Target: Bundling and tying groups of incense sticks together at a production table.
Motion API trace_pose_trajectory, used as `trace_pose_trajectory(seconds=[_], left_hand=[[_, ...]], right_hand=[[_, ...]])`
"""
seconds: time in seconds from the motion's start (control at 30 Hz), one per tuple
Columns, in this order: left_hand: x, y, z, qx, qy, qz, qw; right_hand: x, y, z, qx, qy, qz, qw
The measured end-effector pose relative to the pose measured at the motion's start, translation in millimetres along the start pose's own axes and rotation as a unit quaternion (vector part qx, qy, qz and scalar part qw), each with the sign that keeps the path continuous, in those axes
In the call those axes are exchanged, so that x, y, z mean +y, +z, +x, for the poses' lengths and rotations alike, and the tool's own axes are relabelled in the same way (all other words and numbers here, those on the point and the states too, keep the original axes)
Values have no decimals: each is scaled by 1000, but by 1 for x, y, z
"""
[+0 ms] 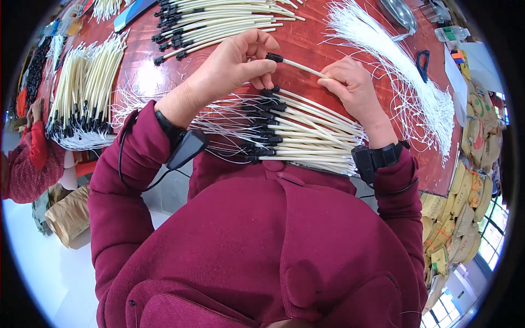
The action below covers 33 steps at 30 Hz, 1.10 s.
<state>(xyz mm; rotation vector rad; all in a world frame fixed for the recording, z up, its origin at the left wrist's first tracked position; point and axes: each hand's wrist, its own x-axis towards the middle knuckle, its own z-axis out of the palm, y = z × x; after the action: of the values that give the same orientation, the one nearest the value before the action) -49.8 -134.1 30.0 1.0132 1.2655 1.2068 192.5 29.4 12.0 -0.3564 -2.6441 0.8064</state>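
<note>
My right hand (350, 82) pinches the plain end of a thin cream tube (301, 66), raised over the red table. A black fitting (274, 57) caps the tube's left end. Beside that fitting is my left hand (243, 60), its fingers bent and apart, with the thumb tip close under the black piece; whether they touch I cannot tell. Below both hands, at the table's near edge, lies a bundle of similar cream tubes (311, 134) with black fittings at the left. Thin white strands (227, 123) run leftward from those fittings.
More tubes (219, 24) lie at the far side, and another stack (90, 76) at the left. A large bunch of white strands (404, 71) spreads over the right of the red table (303, 41). Someone's red sleeve (38, 145) shows at far left. Sacks (465, 208) are piled at right.
</note>
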Motion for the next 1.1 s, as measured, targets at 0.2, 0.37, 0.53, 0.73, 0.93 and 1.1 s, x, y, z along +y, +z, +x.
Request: trace_pose_trajectory(seconds=[0.2,0.37,0.53,0.73,0.93,1.1], left_hand=[[-3,0,-1,-10,96,167,981],[-1,-7,-1,15,58,159,986],[5,-73,-31,142,54,298,942],[-1,-217,-137,372,22,480,794],[-18,-231,-202,317,-59,532,783],[21,-124,-147,256,31,654,711]], right_hand=[[2,1,-3,8,24,31,999],[1,-5,-4,6,3,-30,1000],[6,-15,-11,22,-53,-133,989],[12,-56,-43,15,-35,-147,988],[-24,-58,-55,-96,-23,-142,985],[-27,-47,-78,-14,-20,-134,991]])
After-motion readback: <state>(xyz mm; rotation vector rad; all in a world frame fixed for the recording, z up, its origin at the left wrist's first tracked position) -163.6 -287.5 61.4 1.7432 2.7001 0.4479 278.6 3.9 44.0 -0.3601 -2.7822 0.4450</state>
